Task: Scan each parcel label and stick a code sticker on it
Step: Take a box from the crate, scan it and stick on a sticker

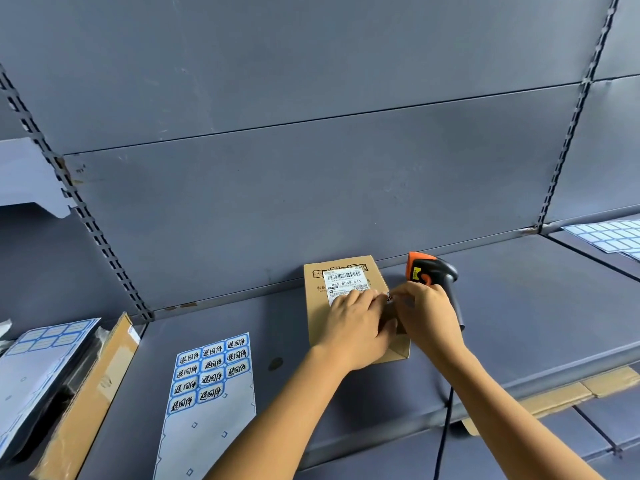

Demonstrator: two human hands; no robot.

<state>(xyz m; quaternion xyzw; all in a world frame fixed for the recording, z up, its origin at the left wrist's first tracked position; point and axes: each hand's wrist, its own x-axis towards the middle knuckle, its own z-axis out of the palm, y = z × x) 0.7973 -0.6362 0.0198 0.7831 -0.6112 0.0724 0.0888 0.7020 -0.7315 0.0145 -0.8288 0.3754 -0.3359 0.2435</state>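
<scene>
One parcel point(314, 318), one scanner point(430, 270) beside it, eleven stickers left on the sticker sheet point(209, 375). Left hand point(353, 323) fingers pressed together, flat on the label point(344, 280); right hand point(429, 317) pinching one code sticker point(389, 298).

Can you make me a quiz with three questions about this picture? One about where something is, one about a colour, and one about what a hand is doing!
1. Where is the sticker sheet?
A. left of the box
B. on top of the box
C. on the floor

2. What colours is the scanner?
A. all white
B. orange and black
C. green

3. What is the right hand doing?
A. holding the scanner
B. hanging idle
C. pinching a small sticker at the box

Answers:
1 A: the sheet lies on the shelf, left of the box.
2 B: its head is orange, its body black.
3 C: thumb and finger meet on the sticker at the box's top.
</scene>
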